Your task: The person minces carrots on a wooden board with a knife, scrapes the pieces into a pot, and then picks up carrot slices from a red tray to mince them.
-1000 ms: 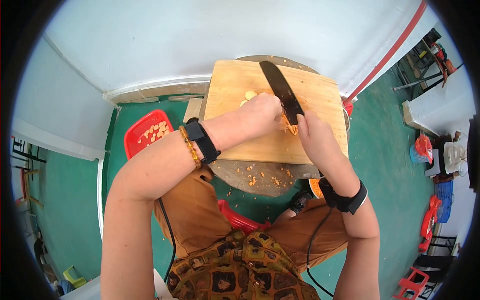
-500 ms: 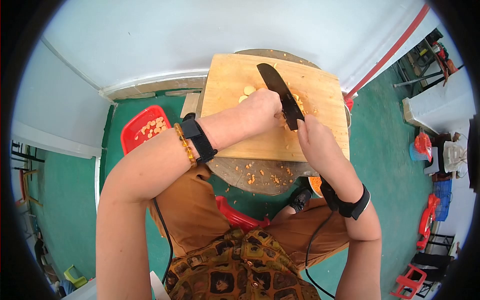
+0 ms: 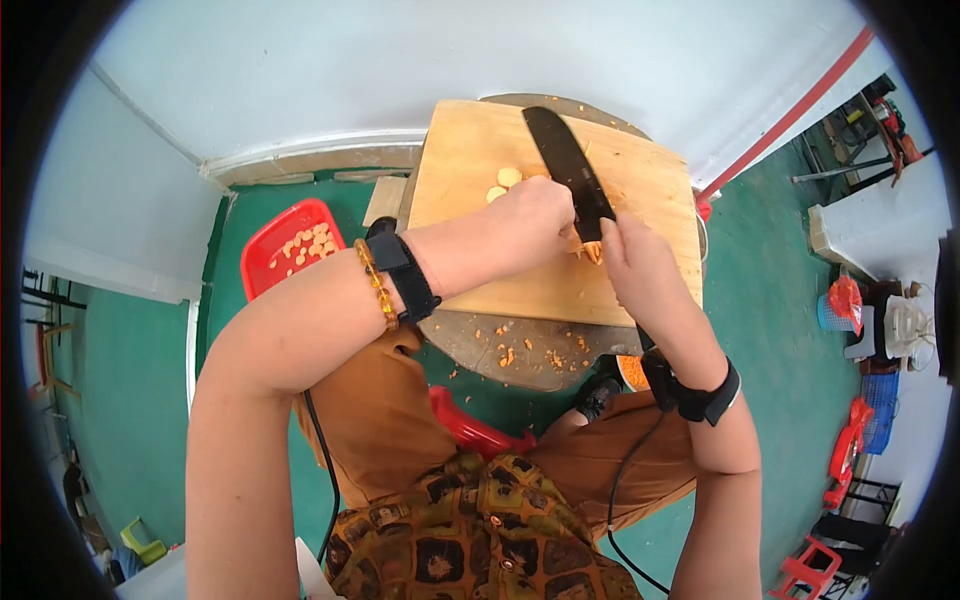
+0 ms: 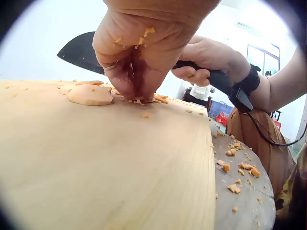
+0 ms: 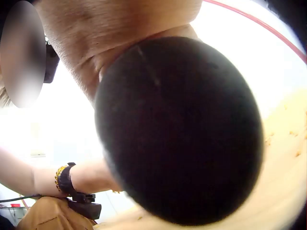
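My right hand [image 3: 648, 265] grips the handle of a broad black knife [image 3: 568, 165], its blade slanting across the wooden board [image 3: 460, 145] beside my left hand [image 3: 535, 220]. In the left wrist view, the left hand's bent fingers [image 4: 127, 86] press down together on small orange pieces at the board, partly hidden beneath them. Round pale-orange slices [image 4: 90, 95] lie flat beside those fingers. The knife's blade [image 4: 81, 53] shows behind the left hand. A large black round shape, probably the handle's end [image 5: 177, 129], covers most of the right wrist view.
The board rests on a round wooden block [image 3: 500, 352] strewn with orange crumbs. On the floor at left stands a red basin [image 3: 262, 262] holding slices; a bowl of orange bits [image 3: 633, 374] stands near the right knee. A red stool [image 3: 465, 425] shows between the legs.
The knife's tip has shifted slightly away from my body, and its blade has turned a little. Both hands keep their grips. The head view has shifted slightly.
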A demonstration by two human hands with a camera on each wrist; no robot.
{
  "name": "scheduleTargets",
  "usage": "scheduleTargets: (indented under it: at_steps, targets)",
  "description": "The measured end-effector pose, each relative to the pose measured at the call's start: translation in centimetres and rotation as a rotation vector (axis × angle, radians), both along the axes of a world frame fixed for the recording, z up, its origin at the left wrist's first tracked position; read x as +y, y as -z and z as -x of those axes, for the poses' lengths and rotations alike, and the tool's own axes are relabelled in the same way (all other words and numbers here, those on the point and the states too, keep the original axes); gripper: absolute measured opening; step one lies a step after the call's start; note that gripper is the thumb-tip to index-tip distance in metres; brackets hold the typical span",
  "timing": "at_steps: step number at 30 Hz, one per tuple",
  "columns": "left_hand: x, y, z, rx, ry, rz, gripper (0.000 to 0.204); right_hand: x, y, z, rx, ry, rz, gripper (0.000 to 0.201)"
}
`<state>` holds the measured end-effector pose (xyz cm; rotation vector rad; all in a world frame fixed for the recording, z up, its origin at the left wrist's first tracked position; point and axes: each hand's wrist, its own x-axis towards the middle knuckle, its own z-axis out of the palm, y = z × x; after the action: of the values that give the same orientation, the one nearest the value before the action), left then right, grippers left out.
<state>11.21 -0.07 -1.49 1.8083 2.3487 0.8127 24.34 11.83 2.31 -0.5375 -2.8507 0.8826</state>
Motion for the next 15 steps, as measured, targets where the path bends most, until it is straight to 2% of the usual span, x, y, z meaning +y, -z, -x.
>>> scheduleTargets:
  at_steps: [4, 7, 10, 13, 15]
  targets:
    - [0.0, -0.4, -0.1, -0.078, -0.021, 0.044, 0.015, -0.2, -0.6, -1.1, 0.032, -0.027, -0.026, 0.027]
    - [0.0, -0.3, -0.2, -0.028, -0.016, -0.011, 0.015, 0.0, -0.2, -1.4, 0.047, -0.047, -0.073, 0.027]
    - [0.3, -0.5, -0.2, -0.028, -0.033, 0.103, 0.017, 0.1, 0.1, -1.9, 0.046, -0.043, -0.084, 0.027]
    - [0.1, 0.0, 0.0, -0.049, -0.002, -0.007, 0.016, -0.4, -0.7, -2.1, 0.038, 0.002, -0.072, 0.027]
    - [0.2, 0.1, 0.1, -0.019, -0.009, 0.004, 0.015, -0.3, -0.8, -2.2, 0.057, 0.006, -0.08, 0.026]
